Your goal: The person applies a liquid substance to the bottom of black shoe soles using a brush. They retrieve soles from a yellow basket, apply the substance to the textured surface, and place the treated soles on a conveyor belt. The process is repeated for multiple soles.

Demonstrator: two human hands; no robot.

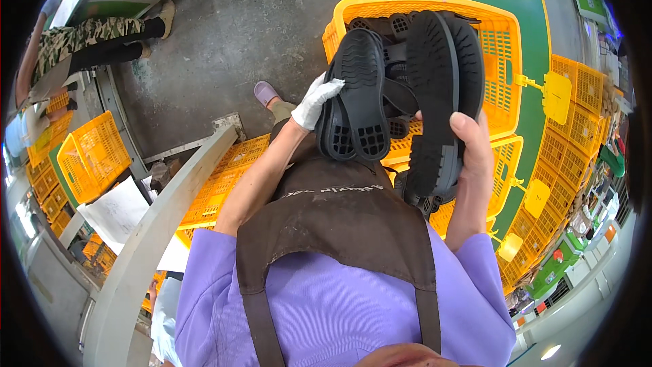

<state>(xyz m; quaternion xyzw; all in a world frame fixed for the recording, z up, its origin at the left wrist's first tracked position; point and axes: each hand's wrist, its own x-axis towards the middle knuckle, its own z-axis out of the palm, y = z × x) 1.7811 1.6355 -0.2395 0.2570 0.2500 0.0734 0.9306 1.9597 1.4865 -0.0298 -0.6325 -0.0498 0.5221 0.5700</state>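
My left hand, in a white glove, is closed on the outer side of a few black shoe soles held together. Their wavy tread and gridded heels face up. Bare, my right hand grips another set of black shoe soles, thumb on the near face and the other fingers mostly hidden behind. Both bunches are held upright side by side over a yellow plastic crate. More dark soles lie inside that crate, partly covered by the ones I hold.
Another yellow crate stands nearer me, with stacked yellow crates at the right. A pale metal rail runs along my left. One person in camouflage clothing is at the far left; a foot in a purple clog shows ahead.
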